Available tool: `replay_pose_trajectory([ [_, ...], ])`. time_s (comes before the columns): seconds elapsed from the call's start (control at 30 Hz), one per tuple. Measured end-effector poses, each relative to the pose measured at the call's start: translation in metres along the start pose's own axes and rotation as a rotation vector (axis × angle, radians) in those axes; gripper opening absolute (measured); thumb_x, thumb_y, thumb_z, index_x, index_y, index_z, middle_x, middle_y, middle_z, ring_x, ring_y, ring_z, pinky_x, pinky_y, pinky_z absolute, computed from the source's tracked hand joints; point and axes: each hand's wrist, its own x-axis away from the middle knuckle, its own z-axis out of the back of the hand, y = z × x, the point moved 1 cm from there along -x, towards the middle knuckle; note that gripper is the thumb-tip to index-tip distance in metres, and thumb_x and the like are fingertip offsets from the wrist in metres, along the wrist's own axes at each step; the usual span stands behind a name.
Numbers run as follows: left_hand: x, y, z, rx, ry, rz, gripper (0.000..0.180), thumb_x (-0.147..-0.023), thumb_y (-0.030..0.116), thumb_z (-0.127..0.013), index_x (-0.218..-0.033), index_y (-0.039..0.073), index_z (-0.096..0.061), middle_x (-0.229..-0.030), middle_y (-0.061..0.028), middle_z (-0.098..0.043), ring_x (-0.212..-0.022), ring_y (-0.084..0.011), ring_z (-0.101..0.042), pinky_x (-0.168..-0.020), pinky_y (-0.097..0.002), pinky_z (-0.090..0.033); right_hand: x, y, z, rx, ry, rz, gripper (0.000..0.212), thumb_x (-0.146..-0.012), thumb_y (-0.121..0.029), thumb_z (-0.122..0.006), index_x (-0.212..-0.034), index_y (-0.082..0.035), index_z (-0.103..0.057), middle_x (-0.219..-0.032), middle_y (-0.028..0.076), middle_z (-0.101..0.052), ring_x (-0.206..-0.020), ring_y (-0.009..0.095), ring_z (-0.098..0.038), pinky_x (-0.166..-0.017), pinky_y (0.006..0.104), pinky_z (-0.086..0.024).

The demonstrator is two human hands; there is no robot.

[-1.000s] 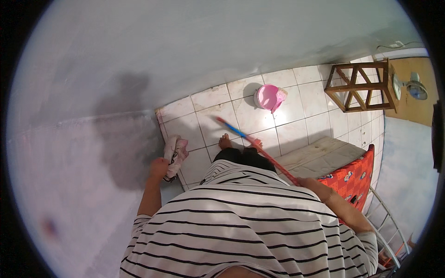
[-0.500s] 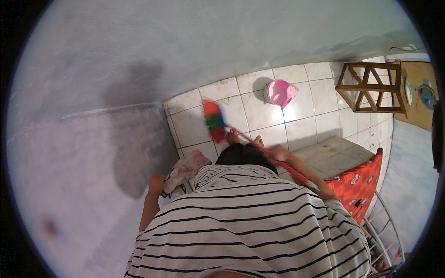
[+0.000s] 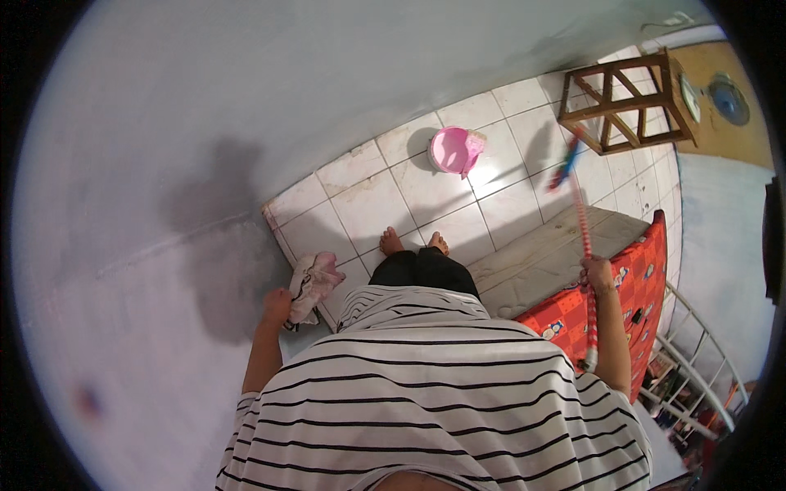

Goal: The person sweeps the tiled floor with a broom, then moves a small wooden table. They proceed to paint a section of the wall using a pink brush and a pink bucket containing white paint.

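Gripping near the upper end, the right hand (image 3: pixel 598 274) is closed round a long red-and-white stick broom (image 3: pixel 582 237), its blurred head at one o'clock above the white tiled floor (image 3: pixel 385 200). It is judged light and stiff, best held along the shaft. A soft, limp pinkish cloth (image 3: pixel 312 281) is bunched in the left hand (image 3: pixel 277 306) at nine o'clock.

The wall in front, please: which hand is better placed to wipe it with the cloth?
Left. The left hand holds the cloth beside the wall; the right hand grips the broom.

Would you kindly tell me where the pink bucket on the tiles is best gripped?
Grip the pink bucket by its open rim, coming from above: it stands upright with its mouth up and bare tile around it. No handle is discernible, so pinching the rim is probably safest.
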Motion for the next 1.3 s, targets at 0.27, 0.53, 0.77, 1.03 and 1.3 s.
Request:
replay_pose_trajectory([
  [0.27, 0.009, 0.038, 0.022, -0.32, 0.029, -0.335, 0.012, -0.071, 0.01, -0.05, -0.071, 0.001, -0.058, -0.073, -0.0205, -0.057, -0.07, -0.037, -0.057, -0.064, -0.0454, -0.045, -0.02, 0.064, -0.012, 0.139, -0.45, 0.002, 0.019, -0.083, -0.017, -0.05, -0.073, -0.001, -0.053, -0.053, 0.01, -0.05, -0.037, 0.02, -0.049, -0.029, 0.0338, -0.037],
  [0.53, 0.023, 0.058, 0.064, -0.618, 0.029, -0.431, 0.008, -0.067, 0.006, -0.053, -0.072, 0.003, -0.059, -0.077, -0.015, -0.058, -0.069, -0.0335, -0.058, -0.058, -0.0421, -0.047, -0.188, 0.041, 0.048, 0.501, 0.612, 0.145, 0.02, -0.076, -0.017, -0.056, -0.075, 0.003, -0.06, -0.074, 0.021, -0.061, -0.073, 0.033, -0.062, -0.061, 0.039, -0.049],
  [0.77, 0.025, 0.122, 0.053, -0.643, -0.019, -0.344, 0.004, -0.065, 0.006, -0.054, -0.068, 0.005, -0.056, -0.072, -0.0151, -0.057, -0.069, -0.0328, -0.058, -0.058, -0.0414, -0.047, -0.029, 0.07, 0.071, 0.756, -0.231, 0.384, 0.011, -0.071, -0.015, -0.057, -0.072, -0.004, -0.056, -0.058, 0.004, -0.055, -0.05, 0.012, -0.053, -0.043, 0.0241, -0.041],
  [1.03, -0.022, 0.162, 0.065, -0.655, -0.107, -0.59, 0.007, -0.07, 0.008, -0.052, -0.07, 0.003, -0.057, -0.072, -0.0193, -0.057, -0.069, -0.0349, -0.058, -0.061, -0.0423, -0.046, -0.064, 0.182, 0.069, -0.238, -0.977, -0.144, 0.022, -0.079, -0.012, -0.054, -0.098, -0.003, -0.052, -0.066, 0.005, -0.047, -0.054, 0.013, -0.045, -0.041, 0.0273, -0.036],
  [1.3, -0.046, 0.169, 0.119, -0.271, 0.018, -0.283, 0.026, -0.079, 0.02, -0.042, -0.073, -0.002, -0.055, -0.076, -0.0249, -0.056, -0.077, -0.0427, -0.053, -0.068, -0.0476, -0.041, -0.197, 0.085, 0.125, 1.565, 0.04, 0.562, 0.013, -0.075, -0.007, -0.05, -0.081, 0.003, -0.056, -0.066, 0.019, -0.06, -0.064, 0.026, -0.064, -0.052, 0.0341, -0.05],
])
